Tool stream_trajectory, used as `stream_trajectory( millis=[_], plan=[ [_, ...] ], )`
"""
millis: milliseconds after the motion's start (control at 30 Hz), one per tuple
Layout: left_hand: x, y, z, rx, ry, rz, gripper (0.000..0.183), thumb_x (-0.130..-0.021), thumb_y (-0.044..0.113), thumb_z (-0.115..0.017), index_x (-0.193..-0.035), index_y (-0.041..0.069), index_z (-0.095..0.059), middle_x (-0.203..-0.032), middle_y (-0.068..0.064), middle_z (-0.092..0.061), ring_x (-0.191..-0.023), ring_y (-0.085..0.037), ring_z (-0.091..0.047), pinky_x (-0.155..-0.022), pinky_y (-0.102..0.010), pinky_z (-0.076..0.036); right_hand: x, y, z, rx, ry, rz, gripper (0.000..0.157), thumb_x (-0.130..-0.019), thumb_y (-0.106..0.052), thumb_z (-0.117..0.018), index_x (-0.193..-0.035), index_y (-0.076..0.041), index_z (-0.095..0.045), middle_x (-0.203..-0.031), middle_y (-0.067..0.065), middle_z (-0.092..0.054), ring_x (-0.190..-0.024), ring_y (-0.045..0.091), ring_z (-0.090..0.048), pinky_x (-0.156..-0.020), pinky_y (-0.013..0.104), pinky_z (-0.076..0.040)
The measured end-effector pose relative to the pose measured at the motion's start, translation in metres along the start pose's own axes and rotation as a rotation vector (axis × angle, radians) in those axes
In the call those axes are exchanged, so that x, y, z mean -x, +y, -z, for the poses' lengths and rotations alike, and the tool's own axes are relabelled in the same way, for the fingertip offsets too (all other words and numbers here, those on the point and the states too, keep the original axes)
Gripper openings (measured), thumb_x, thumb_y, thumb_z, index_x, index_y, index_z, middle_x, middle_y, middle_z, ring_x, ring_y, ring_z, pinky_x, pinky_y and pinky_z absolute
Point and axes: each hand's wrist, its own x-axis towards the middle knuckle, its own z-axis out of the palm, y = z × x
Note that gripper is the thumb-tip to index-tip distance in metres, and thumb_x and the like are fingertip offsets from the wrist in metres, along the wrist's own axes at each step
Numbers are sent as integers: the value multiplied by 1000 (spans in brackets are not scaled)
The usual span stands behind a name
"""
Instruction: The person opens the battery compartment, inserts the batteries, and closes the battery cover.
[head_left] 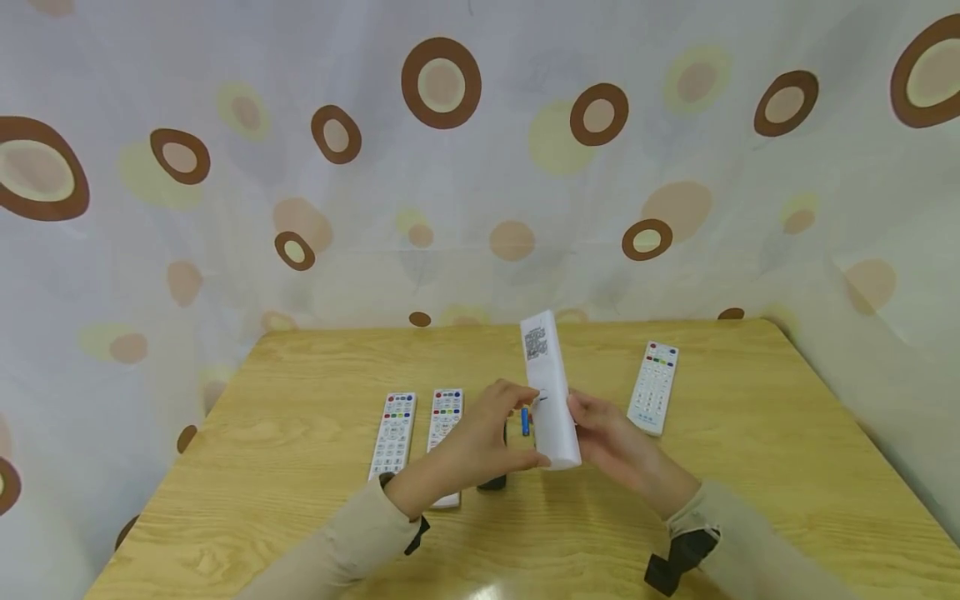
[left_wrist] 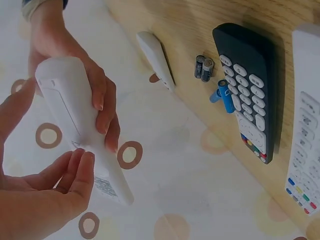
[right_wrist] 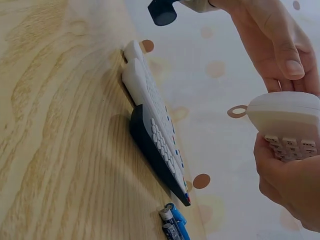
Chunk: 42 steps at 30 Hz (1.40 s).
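Note:
A white remote control (head_left: 552,400) is raised above the table, its back with a printed code turned toward the head camera. My right hand (head_left: 618,446) grips it along the right side, fingers wrapped round the keypad side (right_wrist: 292,146). My left hand (head_left: 480,442) spans the battery cover (left_wrist: 62,102), fingertips at its latch mark and thumb by the lower end. On the table under the hands, two blue batteries (left_wrist: 226,96) and two dark batteries (left_wrist: 204,68) lie beside a black remote control (left_wrist: 245,90), which my left hand mostly hides in the head view.
Two more white remote controls, one outer (head_left: 393,433) and one inner (head_left: 446,408), lie left of the hands. Another white remote control (head_left: 654,387) lies to the right. A spotted curtain (head_left: 480,167) hangs behind the wooden table (head_left: 787,467).

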Motion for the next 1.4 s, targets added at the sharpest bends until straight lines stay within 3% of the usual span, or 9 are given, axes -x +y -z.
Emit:
stream_trajectory(
  millis=[133,233,467,733,867,1000,1167,1267,1400],
  plan=[
    [-4,2,-2,-89,-45,2,68,-77,24,-82,-131,2,-48,-125,-8,-47,-110,-20,-44,-93,-30,-45,2,3,-1,38,-5,-23,64,-105,-24,-35,-149,11,-4,-124,1,-55,-116,15,-53,-98,34,-45],
    [-6,3,-2,-129,-56,-6,67,-76,25,-83,-128,0,-49,-121,-8,-47,-107,-19,-43,-91,-28,-44,3,4,-2,66,-7,-37,67,-106,-26,-34,-148,11,3,-127,0,-53,-118,15,-51,-99,34,-44],
    [-7,3,0,-165,-68,-43,66,-74,26,-84,-123,0,-48,-113,-8,-47,-101,-19,-42,-86,-28,-43,2,6,-3,55,-34,-16,67,-106,-25,-34,-148,10,3,-130,1,-51,-120,16,-50,-100,35,-43],
    [-10,2,4,-150,-115,-32,64,-74,28,-85,-120,2,-48,-112,-6,-47,-101,-18,-43,-88,-27,-45,3,9,2,1,-87,-1,64,-106,-21,-32,-148,10,6,-131,3,-50,-122,19,-49,-101,37,-43],
    [-12,3,6,-152,-138,-15,64,-75,29,-84,-122,2,-49,-113,-6,-47,-103,-18,-44,-89,-27,-45,2,11,7,9,-94,6,57,-107,-18,-27,-149,9,-2,-132,4,-51,-123,20,-49,-101,39,-43],
    [-13,5,6,-158,-143,-10,62,-75,28,-84,-121,2,-50,-112,-6,-47,-101,-17,-43,-86,-26,-44,2,12,4,25,-23,0,55,-107,-21,-30,-148,9,-12,-130,4,-52,-121,18,-50,-101,38,-43],
    [-16,6,1,-193,-133,-24,61,-75,28,-84,-119,1,-52,-109,-5,-46,-95,-15,-40,-78,-21,-42,3,8,-7,65,136,-41,63,-106,-26,-37,-147,13,-10,-136,10,-46,-122,13,-48,-104,32,-40],
    [-17,7,-1,-248,-120,-37,64,-74,29,-85,-120,0,-52,-110,-6,-47,-96,-16,-40,-79,-20,-42,3,5,-12,69,188,-60,62,-106,-25,-38,-148,12,-12,-147,20,-31,-132,19,-38,-107,32,-36],
    [-18,10,-3,-314,-117,-41,67,-73,30,-85,-121,-1,-51,-114,-7,-47,-101,-18,-42,-85,-23,-44,3,1,-14,53,193,-68,58,-107,-21,-33,-148,12,-9,-154,26,-13,-141,31,-18,-111,35,-29]
  ],
)
